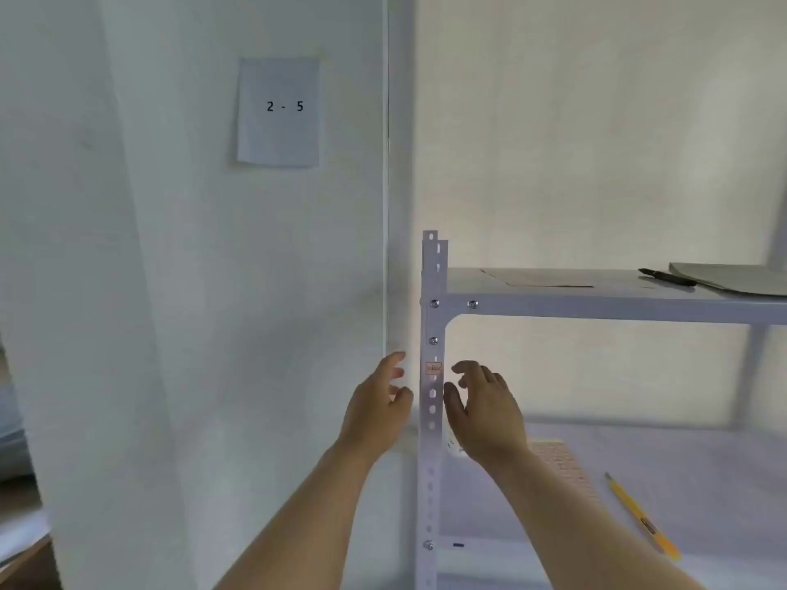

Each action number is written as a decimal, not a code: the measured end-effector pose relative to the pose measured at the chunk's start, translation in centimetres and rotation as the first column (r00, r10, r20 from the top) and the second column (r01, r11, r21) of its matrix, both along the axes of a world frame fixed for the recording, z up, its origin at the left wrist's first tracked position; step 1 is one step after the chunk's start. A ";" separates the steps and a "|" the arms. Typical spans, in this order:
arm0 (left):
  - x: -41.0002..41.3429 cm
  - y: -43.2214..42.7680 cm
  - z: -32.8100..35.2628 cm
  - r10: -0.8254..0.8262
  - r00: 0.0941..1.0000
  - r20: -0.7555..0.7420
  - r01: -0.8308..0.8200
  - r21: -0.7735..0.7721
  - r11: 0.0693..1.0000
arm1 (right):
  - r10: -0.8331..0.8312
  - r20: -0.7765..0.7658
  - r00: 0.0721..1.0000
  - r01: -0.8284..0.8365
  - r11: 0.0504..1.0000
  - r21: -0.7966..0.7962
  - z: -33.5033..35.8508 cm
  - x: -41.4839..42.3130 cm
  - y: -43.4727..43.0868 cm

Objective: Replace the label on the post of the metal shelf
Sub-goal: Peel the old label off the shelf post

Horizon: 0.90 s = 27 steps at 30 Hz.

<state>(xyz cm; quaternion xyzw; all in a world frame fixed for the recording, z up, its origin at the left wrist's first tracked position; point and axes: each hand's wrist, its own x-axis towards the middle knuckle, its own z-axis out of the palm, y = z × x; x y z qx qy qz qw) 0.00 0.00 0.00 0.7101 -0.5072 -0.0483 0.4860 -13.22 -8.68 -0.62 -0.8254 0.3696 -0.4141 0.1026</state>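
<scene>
Both hands are raised on either side of the perforated metal post [432, 419] of the shelf. The left hand [377, 408] sits just to the left of the post with its fingers loosely spread and lightly curled, holding nothing. The right hand [485, 408] sits just to the right of the post, palm turned toward it, fingers bent and apart, also empty; its thumb lies close against the post's edge, though whether it touches cannot be told.

Between the two hands, at about the height of their fingertips, a small orange-toned label [434, 368] is stuck on the front face of the post, below the bolts that fasten the upper shelf board [596, 308]. Neither hand touches the label; the right forefinger is just beside it and the left fingers are a little farther off. The writing on the label is too blurred to read.

On the upper shelf board lie a black pen [666, 276] and, just beside it at the right, a flat grey folder [732, 278]. On the lower shelf board [702, 483] lies a yellow utility knife [643, 519], and near it, partly hidden behind the right forearm, a pale sheet of small labels [562, 462]. On the wall to the left of the shelf hangs a paper sheet [279, 112] printed "2 - 5".
</scene>
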 end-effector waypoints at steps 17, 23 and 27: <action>1.4 -3.5 0.7 -0.440 0.777 -0.451 0.324 -0.313 0.893 | 0.051 0.831 0.554 -0.733 0.504 0.457 0.9 3.8 -1.4; 0.5 -4.2 0.1 -0.409 0.746 -0.525 0.232 -0.371 0.899 | 0.060 0.847 0.528 -0.774 0.444 0.451 0.6 4.1 -1.8; 0.2 -4.5 -0.2 -0.405 0.726 -0.555 0.201 -0.393 0.897 | 0.093 0.847 0.524 -0.792 0.418 0.444 0.6 3.8 -1.9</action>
